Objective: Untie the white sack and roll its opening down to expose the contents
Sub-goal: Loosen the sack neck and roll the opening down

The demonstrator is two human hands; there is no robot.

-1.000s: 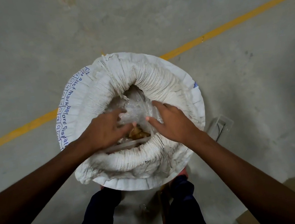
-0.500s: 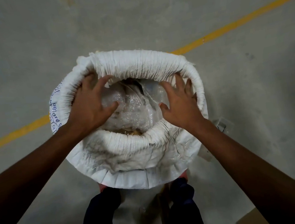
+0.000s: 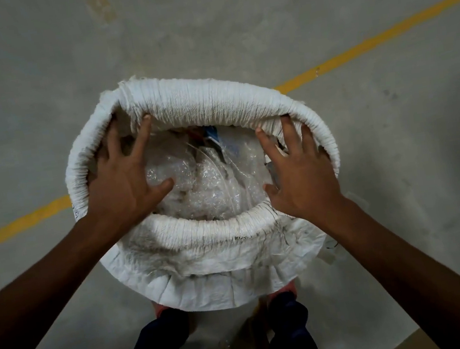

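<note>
Below, white sack (image 3: 213,250), both hands spread flat inside its rolled rim, gripping nothing

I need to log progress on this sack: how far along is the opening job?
Done: the white sack is untied, its mouth open and rolled into a thick rim. In hand: the left hand and right hand press outward, fingers spread, inside the rim. Clear plastic wrapping already shows. Left: perhaps rolling the rim lower.
</note>
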